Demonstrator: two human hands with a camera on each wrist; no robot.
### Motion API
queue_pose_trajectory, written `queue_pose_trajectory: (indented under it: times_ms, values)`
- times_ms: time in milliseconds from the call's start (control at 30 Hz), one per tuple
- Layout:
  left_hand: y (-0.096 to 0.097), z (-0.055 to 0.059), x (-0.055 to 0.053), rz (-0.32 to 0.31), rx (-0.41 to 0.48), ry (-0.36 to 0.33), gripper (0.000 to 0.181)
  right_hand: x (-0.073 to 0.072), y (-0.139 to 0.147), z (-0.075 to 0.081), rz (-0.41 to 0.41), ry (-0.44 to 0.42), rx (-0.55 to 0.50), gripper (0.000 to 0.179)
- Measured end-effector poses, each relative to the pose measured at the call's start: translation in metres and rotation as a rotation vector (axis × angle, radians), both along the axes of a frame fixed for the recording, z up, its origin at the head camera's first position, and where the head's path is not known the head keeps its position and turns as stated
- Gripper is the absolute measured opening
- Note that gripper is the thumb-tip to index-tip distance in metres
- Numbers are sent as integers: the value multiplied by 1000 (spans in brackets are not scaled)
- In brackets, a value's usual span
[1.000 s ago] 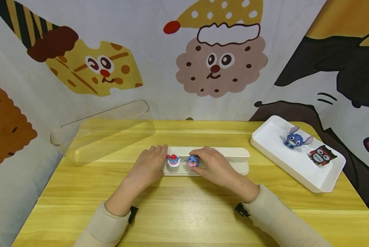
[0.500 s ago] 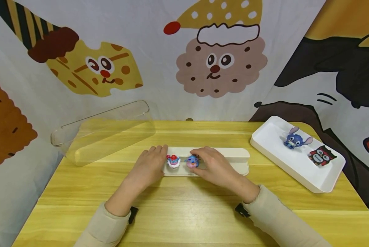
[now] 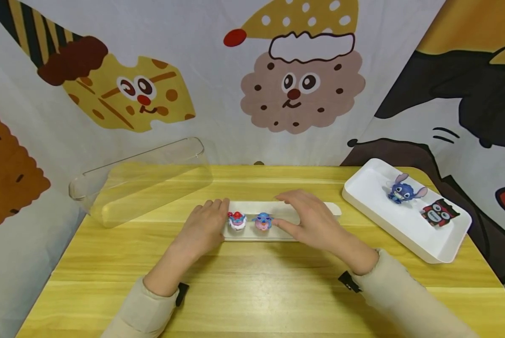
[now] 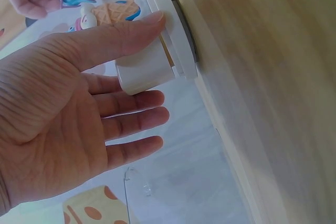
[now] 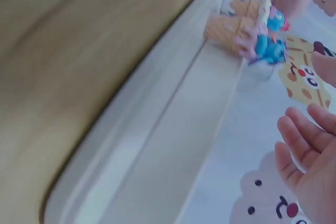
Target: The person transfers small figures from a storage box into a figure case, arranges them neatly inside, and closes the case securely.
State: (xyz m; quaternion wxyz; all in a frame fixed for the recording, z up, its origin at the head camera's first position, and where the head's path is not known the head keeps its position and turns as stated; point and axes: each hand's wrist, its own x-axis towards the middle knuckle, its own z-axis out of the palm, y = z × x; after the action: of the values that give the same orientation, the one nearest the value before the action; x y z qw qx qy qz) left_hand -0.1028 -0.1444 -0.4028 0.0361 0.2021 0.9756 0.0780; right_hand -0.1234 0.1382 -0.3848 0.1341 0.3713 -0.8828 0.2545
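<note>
A long white stepped display base [image 3: 252, 237] lies on the table. Two ice-cream-cone figurines stand upright on its left half: a white-and-red-topped figurine [image 3: 237, 220] at the end and a pink-and-blue figurine [image 3: 262, 221] beside it. Waffle cones show below their tops in the wrist views. My left hand [image 3: 205, 224] grips the base's left end, thumb [image 4: 142, 30] on the front and fingers behind. My right hand [image 3: 317, 220] is spread over the base just right of the pink-and-blue figurine, holding nothing, thumb tip close to it.
At the back left lies a clear plastic cover [image 3: 146, 183]. On the right, a white tray [image 3: 375, 216] contains a blue big-eared figurine [image 3: 404, 190] and a red-and-black owl piece [image 3: 440, 212]. A cartoon-printed cloth [image 3: 218, 94] hangs behind the wooden table [image 3: 252, 291].
My right hand has let go of the pink-and-blue figurine and moved right, its fingers spreading. The figurine stays standing on the base. My left hand has not moved.
</note>
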Motion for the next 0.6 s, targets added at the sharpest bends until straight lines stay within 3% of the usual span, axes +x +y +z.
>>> queue_pose_trajectory:
  times_ms: [600]
  values:
    - [0, 0, 0, 1, -12, -6, 86, -14, 59, 24, -85, 84, 36, 58]
